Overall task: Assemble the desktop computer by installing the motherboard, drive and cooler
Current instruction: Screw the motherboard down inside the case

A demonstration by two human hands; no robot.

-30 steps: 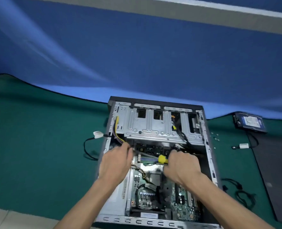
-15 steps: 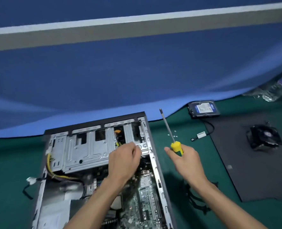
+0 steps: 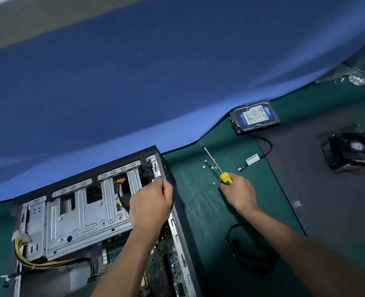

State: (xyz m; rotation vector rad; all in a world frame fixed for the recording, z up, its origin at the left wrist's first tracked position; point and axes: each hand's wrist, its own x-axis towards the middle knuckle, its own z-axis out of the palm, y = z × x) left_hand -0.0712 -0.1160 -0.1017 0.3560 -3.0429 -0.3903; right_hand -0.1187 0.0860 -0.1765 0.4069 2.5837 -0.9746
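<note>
Gripping the screwdriver (image 3: 218, 168) in the right hand (image 3: 238, 192), loose screws (image 3: 209, 167) just beside its shaft are approached; the left hand (image 3: 151, 207) is curled on the case (image 3: 168, 172) edge.

hard drive (image 3: 254, 116) label print too blurred to read

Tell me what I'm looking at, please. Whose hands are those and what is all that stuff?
A camera on a person's head looks down at their own two hands. The big metal box is an open computer case lying on a green mat. The left hand rests on its far corner. The right hand holds a yellow-handled screwdriver over some small loose screws. Farther back lies a hard drive, and at the right a black cooler fan. They appear to be waiting to go inside.
</note>
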